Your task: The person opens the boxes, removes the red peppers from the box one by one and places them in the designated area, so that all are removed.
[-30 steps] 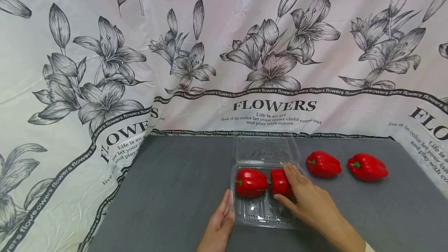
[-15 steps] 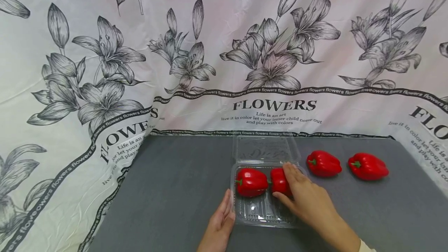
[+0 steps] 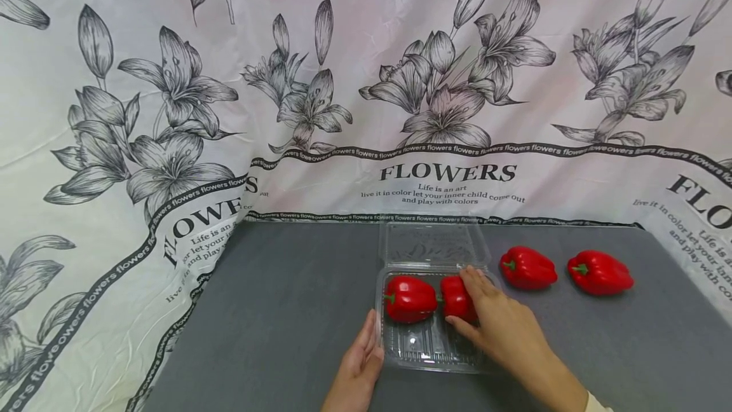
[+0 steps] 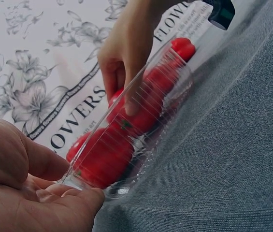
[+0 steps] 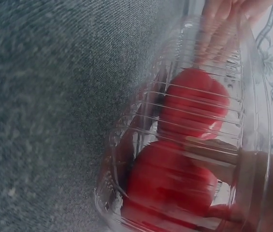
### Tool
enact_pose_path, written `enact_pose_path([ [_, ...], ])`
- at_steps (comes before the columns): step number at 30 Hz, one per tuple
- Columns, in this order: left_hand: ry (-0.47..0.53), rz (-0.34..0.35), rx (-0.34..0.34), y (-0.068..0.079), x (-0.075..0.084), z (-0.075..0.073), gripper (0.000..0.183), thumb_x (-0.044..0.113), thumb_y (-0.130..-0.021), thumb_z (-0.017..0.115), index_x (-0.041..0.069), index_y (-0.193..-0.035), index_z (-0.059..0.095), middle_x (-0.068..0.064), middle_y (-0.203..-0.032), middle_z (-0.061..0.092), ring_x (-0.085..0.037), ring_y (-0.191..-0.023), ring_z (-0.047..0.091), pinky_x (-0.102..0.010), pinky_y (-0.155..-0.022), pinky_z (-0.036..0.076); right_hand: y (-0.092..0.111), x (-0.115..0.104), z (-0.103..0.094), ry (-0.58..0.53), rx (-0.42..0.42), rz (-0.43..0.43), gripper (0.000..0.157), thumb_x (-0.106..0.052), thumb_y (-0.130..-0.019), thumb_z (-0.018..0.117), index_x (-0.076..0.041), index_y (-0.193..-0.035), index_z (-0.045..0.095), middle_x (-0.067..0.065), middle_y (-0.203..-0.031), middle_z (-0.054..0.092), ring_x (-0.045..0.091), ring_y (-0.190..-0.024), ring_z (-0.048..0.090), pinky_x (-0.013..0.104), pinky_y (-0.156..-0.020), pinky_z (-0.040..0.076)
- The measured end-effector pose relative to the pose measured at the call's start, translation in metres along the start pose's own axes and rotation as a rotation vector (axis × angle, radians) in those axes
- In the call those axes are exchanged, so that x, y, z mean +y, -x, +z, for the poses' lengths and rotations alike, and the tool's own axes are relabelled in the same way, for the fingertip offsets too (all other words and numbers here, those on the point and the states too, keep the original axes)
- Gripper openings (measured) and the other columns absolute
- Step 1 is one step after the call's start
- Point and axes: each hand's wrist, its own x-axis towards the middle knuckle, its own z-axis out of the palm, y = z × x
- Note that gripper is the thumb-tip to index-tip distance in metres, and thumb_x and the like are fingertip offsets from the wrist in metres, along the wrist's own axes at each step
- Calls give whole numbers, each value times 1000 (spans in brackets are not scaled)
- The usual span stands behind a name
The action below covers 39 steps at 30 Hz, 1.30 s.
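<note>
A clear plastic clamshell container (image 3: 420, 361) lies on the table, lid raised towards the back. Two red bell peppers are in its rear half, side by side. My left hand (image 3: 357, 364) holds the container's left edge; in the left wrist view, its thumb and fingers are on either side of the rim (image 4: 64, 178). My right hand (image 3: 506, 329) reaches in from the right and grips the right bell pepper (image 3: 456, 297), thumb at the front and fingers over the back. The left bell pepper (image 3: 410, 299) sits with its green stem facing left, free of both hands.
Two more red bell peppers, a nearer one (image 3: 528, 267) and a farther one (image 3: 600, 272), lie on the grey table (image 3: 274, 310) right of the container. A flower-printed curtain (image 3: 320, 189) stands behind and beside the table. The raised lid (image 3: 429, 243) reaches close to it.
</note>
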Motion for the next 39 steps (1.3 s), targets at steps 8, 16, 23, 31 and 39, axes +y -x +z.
enact_pose_path([
  [8, -5, -20, 21, 0, 0, 0, 66, 3, -111, 44, -11, -164, 6, -29, -171, 4, -37, -156, 2, -6, -112, 21, -3, 0, 0, 9, 23, -22, 89, -47, -80, 92, -1, -148, 58, 25, -147, 61, 48, -107, 73, 58, -63, 62],
  [16, -4, -7, 13, 1, 0, 0, 66, 2, -111, 43, -11, -164, 5, -29, -171, 3, -37, -156, 1, -6, -112, 21, -2, -3, -3, 31, 64, -57, 86, -43, -77, 94, -1, -144, 61, 23, -144, 64, 43, -123, 68, 59, -68, 63],
  [23, -8, 0, 8, 1, -1, 0, 67, 3, -111, 43, -12, -163, 5, -29, -171, 2, -36, -155, 1, -7, -113, 20, -2, -6, -5, 71, 83, -78, 87, -42, -77, 94, 0, -146, 59, 24, -144, 64, 43, -129, 64, 61, -72, 63],
  [31, -12, 2, 3, 0, -1, 0, 67, 3, -111, 43, -12, -163, 4, -30, -171, 2, -36, -155, 0, -6, -113, 21, -1, -8, -8, 96, 94, -92, 88, -40, -78, 94, 2, -147, 58, 23, -146, 63, 42, -132, 62, 60, -86, 61],
  [39, 8, -5, 15, 0, -1, 2, 66, 1, -111, 43, -11, -164, 5, -29, -172, 3, -36, -156, 2, -6, -112, 21, -1, -10, -10, 116, 111, -103, 88, -38, -78, 95, 2, -148, 57, 23, -147, 61, 41, -135, 60, 57, -98, 57],
])
